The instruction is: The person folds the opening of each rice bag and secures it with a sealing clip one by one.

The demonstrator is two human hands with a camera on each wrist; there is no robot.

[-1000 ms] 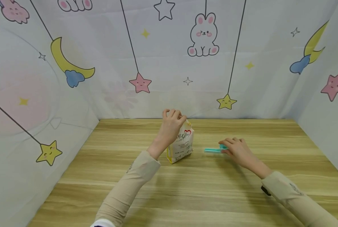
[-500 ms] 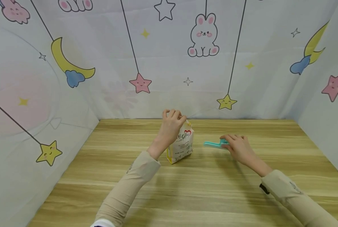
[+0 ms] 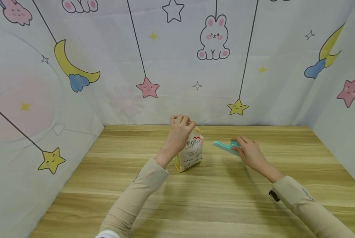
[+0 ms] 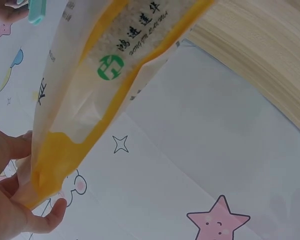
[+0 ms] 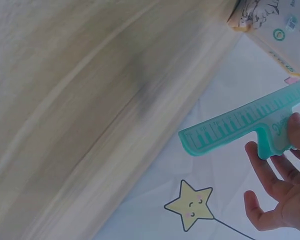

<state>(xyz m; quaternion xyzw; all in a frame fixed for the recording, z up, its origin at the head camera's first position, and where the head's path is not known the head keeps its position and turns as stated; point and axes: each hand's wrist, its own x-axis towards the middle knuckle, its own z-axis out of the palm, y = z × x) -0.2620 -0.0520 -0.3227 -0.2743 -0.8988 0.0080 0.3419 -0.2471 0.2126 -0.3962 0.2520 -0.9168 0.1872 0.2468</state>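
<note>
A white paper bag with yellow edges [image 3: 190, 153] stands upright on the table. My left hand [image 3: 178, 134] pinches its top from above. The left wrist view shows the folded yellow top between thumb and fingers, and a clear side window with pale grains [image 4: 150, 25] behind it. To the bag's right, my right hand [image 3: 251, 153] holds a long turquoise clip [image 3: 223, 146] above the table. Piano keys are printed along its bar in the right wrist view. Thumb and fingers pinch the clip's handle [image 5: 277, 137], and its bar points toward the bag.
The wood-grain table [image 3: 195, 205] reaches back to a white curtain [image 3: 177, 59] printed with stars, moons and rabbits. More curtain closes in both sides. A small black item [image 3: 274, 195] shows under the right sleeve.
The right hand has lifted slightly and turned the clip, whose far end has risen and tilted up toward the bag's upper part. The left hand and the bag have stayed in place.
</note>
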